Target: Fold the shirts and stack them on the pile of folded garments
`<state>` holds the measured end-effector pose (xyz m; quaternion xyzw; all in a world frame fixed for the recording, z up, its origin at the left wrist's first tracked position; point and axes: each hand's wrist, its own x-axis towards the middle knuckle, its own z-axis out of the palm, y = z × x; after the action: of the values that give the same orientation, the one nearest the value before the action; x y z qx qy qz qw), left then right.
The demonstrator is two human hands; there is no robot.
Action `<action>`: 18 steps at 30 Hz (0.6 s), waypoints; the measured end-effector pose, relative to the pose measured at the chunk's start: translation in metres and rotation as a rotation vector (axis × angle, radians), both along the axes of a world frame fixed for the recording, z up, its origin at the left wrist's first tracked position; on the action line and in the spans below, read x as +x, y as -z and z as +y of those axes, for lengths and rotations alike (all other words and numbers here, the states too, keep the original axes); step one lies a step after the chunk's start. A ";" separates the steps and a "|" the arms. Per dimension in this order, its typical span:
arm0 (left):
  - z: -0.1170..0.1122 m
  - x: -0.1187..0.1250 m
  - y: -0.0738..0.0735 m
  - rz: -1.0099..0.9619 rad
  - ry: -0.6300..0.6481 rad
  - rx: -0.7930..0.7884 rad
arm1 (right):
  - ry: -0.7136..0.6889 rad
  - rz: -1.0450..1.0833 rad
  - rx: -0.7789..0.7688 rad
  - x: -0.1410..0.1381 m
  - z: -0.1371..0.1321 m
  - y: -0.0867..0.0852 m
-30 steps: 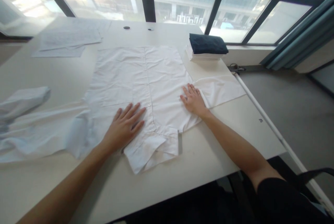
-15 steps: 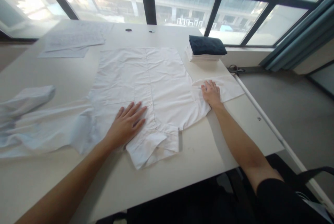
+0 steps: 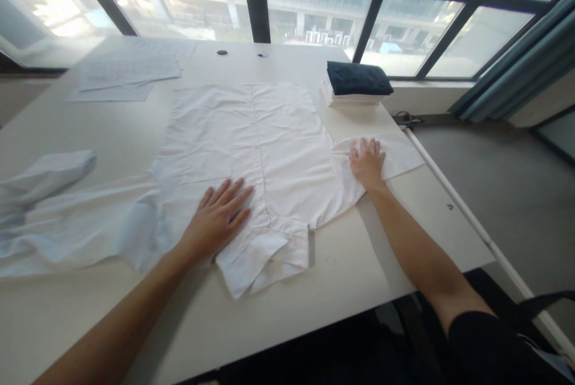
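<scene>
A white button-up shirt (image 3: 291,151) lies spread front side up, its collar (image 3: 265,256) towards me and its hem at the far side. My left hand (image 3: 218,214) rests flat on the chest beside the button line, fingers stretched out. On the sleeve at the right, near where it joins the body, my right hand (image 3: 367,163) lies palm down with its fingers slightly spread. The other sleeve (image 3: 90,217) stretches out to the left, rumpled and bent back on itself. Neither hand grips the cloth.
The shirt is on a white table (image 3: 341,271). At the back right stands a stack with dark folded cloth (image 3: 359,78) on top of white folded pieces. Sheets of paper (image 3: 130,70) lie at the back left. Windows (image 3: 318,11) rise behind the table, and a curtain (image 3: 516,67) hangs at the right.
Both hands keep their places on the shirt, flat as before. The whole view has shifted very slightly; the shirt lies the same.
</scene>
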<state>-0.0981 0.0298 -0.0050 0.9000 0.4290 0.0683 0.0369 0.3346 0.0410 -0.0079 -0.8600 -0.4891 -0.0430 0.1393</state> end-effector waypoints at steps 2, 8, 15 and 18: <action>0.000 0.000 0.000 0.001 -0.003 -0.001 | -0.086 -0.025 0.085 -0.018 -0.003 -0.007; 0.000 0.002 -0.001 0.015 -0.013 0.002 | -0.661 -0.001 0.078 -0.100 -0.024 -0.017; -0.001 0.002 -0.002 0.013 -0.019 -0.009 | -0.765 0.071 -0.157 -0.107 -0.016 -0.005; -0.001 0.002 -0.002 0.004 -0.019 -0.007 | -0.706 0.074 -0.142 -0.102 -0.013 -0.005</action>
<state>-0.0957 0.0284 -0.0029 0.8958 0.4379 0.0655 0.0385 0.2322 0.0283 -0.0034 -0.6466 -0.7523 0.0731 0.1031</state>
